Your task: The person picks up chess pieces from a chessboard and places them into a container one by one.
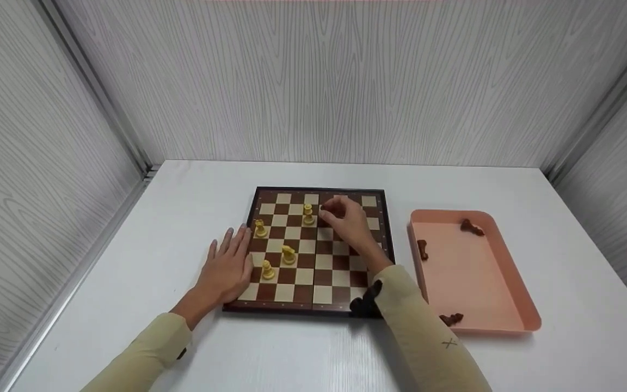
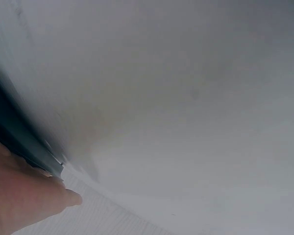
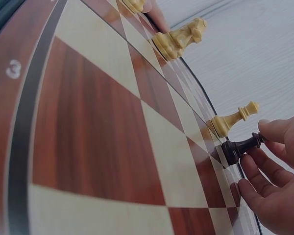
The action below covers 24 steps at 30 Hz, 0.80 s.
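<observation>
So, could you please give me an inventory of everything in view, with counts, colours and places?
Chessboard: one, brown and cream with a dark rim, on the table
Standing chess pieces: four, yellow, on the board's left half
Held chess piece: one, dark, in the right hand, beside a yellow piece
Lying chess pieces: three visible, dark brown, in the tray
Tray: one, pink, right of the board
Table: one, white, under everything
Wall panels: three, pale grey-white, behind and on both sides
Black fittings: two, black, one at each cuff
Sleeves: two, beige, on the forearms
Left hand: one, bare, at the board's left edge
Right hand: one, bare, above the board
</observation>
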{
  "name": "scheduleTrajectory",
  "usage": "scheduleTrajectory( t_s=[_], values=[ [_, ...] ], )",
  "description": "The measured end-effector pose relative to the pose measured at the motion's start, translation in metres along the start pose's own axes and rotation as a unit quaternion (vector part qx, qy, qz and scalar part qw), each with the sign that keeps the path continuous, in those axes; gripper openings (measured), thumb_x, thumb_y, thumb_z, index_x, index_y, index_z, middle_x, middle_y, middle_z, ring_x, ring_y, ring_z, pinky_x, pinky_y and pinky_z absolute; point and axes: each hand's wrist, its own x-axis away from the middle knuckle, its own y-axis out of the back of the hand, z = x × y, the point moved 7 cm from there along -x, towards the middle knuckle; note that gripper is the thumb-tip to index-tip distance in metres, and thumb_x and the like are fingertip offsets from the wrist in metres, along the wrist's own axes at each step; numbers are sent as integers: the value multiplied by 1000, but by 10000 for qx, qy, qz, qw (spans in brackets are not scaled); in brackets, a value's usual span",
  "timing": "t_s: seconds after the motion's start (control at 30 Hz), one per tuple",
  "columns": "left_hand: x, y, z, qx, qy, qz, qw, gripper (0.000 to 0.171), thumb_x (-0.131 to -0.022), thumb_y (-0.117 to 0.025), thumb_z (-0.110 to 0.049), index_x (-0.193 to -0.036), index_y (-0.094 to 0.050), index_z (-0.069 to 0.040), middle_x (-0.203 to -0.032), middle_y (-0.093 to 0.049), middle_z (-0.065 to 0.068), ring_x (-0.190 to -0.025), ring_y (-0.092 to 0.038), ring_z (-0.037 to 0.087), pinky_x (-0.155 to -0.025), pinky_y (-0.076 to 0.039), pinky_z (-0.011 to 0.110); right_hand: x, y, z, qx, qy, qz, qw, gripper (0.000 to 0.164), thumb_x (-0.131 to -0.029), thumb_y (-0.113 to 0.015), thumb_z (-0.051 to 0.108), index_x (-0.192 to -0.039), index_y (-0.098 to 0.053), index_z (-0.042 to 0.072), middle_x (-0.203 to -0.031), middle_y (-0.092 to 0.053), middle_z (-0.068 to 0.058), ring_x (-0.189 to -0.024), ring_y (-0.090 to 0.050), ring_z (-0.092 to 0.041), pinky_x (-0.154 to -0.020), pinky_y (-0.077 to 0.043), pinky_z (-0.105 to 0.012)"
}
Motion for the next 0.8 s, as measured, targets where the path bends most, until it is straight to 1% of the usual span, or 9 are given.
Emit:
scheduleTrajectory(
  t_s=[0.27,0.43,0.5,0.67,0.8],
  values=[
    [0,2,-1,-25,-32,-52,10000,60,-111,-29,-28,-163,-17,-1,-170,-15,14,-156,-11,38,-122,-10,62,-1,0,1,180,-1,-38,9998,16,-95,-75,12,-108,-70,3,-106,-70,-9,-103,-66,-22,-93,-53,-38],
    [0,3,-2,-39,-60,-91,9999,60,-111,-29,-27,-163,-18,0,-170,-16,14,-156,-12,39,-122,-11,62,-2,4,4,40,-58,-138,9999,17,-96,-74,14,-109,-71,4,-107,-71,-9,-102,-66,-22,-91,-53,-38],
    [0,2,-2,-29,-51,-57,10000,60,-111,-29,-27,-163,-17,0,-170,-15,15,-156,-11,39,-122,-10,62,-3,6,7,-32,-13,-153,9999,19,-96,-74,15,-111,-71,3,-108,-71,-10,-102,-66,-22,-91,-53,-38],
    [0,0,0,11,-7,94,10000,60,-112,-27,-29,-164,-14,-1,-171,-12,14,-156,-8,38,-122,-8,62,-3,9,14,-8,146,-101,9998,22,-97,-74,15,-113,-70,2,-108,-71,-10,-102,-66,-23,-93,-52,-39],
    [-1,0,0,22,16,125,9999,61,-112,-27,-29,-164,-13,-2,-171,-11,14,-157,-7,38,-122,-7,62,-1,13,17,-16,142,-93,9999,23,-97,-73,16,-114,-70,2,-109,-71,-10,-102,-66,-22,-93,-52,-39]
  ],
)
